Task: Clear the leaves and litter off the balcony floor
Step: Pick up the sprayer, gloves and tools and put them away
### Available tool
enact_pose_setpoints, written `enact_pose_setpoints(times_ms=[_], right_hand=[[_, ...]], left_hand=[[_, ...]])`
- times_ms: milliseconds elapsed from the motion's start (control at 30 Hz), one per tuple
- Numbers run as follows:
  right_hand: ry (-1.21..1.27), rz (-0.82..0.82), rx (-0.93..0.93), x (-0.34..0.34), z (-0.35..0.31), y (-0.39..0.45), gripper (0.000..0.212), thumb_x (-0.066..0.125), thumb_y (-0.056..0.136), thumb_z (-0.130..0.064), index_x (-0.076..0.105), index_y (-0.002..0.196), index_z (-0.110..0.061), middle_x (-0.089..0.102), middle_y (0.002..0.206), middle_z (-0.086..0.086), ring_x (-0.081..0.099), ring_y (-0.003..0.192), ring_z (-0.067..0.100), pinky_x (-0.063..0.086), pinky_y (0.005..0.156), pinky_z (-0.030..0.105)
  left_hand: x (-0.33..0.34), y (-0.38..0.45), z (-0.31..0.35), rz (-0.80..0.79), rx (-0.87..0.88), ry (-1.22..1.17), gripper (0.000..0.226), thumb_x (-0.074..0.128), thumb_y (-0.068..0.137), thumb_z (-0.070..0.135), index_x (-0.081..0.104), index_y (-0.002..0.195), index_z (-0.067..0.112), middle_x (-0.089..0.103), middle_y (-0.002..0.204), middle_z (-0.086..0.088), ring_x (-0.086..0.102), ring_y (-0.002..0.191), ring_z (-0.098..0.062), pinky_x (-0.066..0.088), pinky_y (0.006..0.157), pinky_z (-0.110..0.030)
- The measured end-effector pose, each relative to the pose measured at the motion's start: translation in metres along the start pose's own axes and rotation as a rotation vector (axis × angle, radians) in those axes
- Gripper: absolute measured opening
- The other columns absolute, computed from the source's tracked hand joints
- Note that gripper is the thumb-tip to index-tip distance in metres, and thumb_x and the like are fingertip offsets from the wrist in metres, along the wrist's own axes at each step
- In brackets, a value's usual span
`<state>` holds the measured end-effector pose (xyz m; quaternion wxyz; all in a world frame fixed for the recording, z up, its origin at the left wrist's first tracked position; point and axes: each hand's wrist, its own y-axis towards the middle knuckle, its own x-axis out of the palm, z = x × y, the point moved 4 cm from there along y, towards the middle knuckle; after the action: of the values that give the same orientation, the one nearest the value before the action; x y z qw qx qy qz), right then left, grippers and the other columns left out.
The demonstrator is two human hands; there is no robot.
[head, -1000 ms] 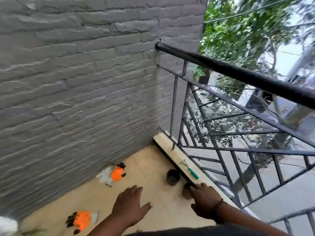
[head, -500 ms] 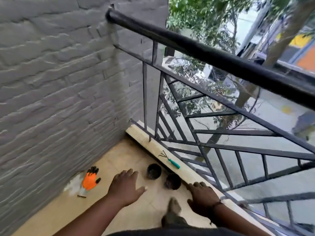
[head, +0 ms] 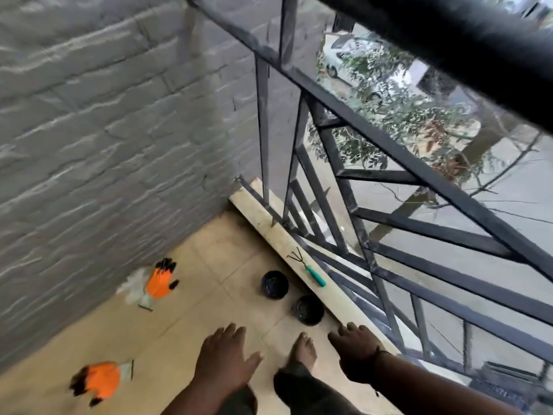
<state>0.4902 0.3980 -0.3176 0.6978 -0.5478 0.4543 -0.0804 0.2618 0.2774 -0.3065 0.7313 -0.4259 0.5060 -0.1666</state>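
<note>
Both my hands hang over the tiled balcony floor (head: pixel 191 322), holding nothing. My left hand (head: pixel 223 357) is spread palm down near the bottom middle. My right hand (head: pixel 356 350) hovers with relaxed fingers beside the raised ledge (head: pixel 269 223). An orange glove (head: pixel 160 281) lies on a pale scrap of litter (head: pixel 131 287) by the wall. A second orange glove (head: pixel 100 380) lies at the lower left. Two small black pots (head: pixel 274 285) (head: pixel 308 309) stand by the ledge. A green-handled hand rake (head: pixel 308 269) lies on the ledge.
A grey brick wall (head: pixel 104 139) closes the left side. A black metal railing (head: pixel 374 181) runs along the right, with the street and trees below. My bare foot (head: pixel 303 350) stands between my hands.
The view has moved closer to the railing and tilted down. My foot has stepped forward toward the pots. The second orange glove has come back into view. Both hands stay empty.
</note>
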Motion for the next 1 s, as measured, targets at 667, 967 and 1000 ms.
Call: enact_pose_setpoints(times_ms=[667, 967, 1000], right_hand=[[0.478, 0.136, 0.454, 0.081, 0.052, 0.381, 0.042, 0.048, 0.096, -0.020, 0.051, 0.135, -0.004, 0.054, 0.137, 0.018, 0.052, 0.126, 0.034, 0.043, 0.102, 0.040], [0.373, 0.233, 0.459, 0.128, 0.085, 0.467, 0.039, 0.046, 0.098, -0.015, 0.040, 0.135, -0.009, 0.051, 0.132, 0.020, 0.052, 0.121, 0.040, 0.043, 0.093, 0.045], [0.367, 0.237, 0.455, 0.129, 0.089, 0.467, 0.037, 0.048, 0.098, -0.016, 0.041, 0.134, -0.008, 0.051, 0.131, 0.020, 0.053, 0.119, 0.040, 0.044, 0.092, 0.044]], left_hand=[[0.192, 0.281, -0.039, -0.095, 0.028, -0.072, 0.066, 0.046, 0.093, 0.059, 0.039, 0.145, 0.019, 0.030, 0.158, -0.008, 0.034, 0.140, -0.029, 0.032, 0.111, -0.040], [0.258, 0.309, -0.039, -0.198, 0.118, -0.024, 0.074, 0.040, 0.096, 0.060, 0.024, 0.154, 0.016, 0.018, 0.163, -0.009, 0.023, 0.147, -0.026, 0.031, 0.115, -0.040], [0.259, 0.308, -0.039, -0.207, 0.123, -0.011, 0.073, 0.040, 0.096, 0.059, 0.023, 0.154, 0.016, 0.015, 0.163, -0.009, 0.022, 0.147, -0.027, 0.030, 0.115, -0.039]])
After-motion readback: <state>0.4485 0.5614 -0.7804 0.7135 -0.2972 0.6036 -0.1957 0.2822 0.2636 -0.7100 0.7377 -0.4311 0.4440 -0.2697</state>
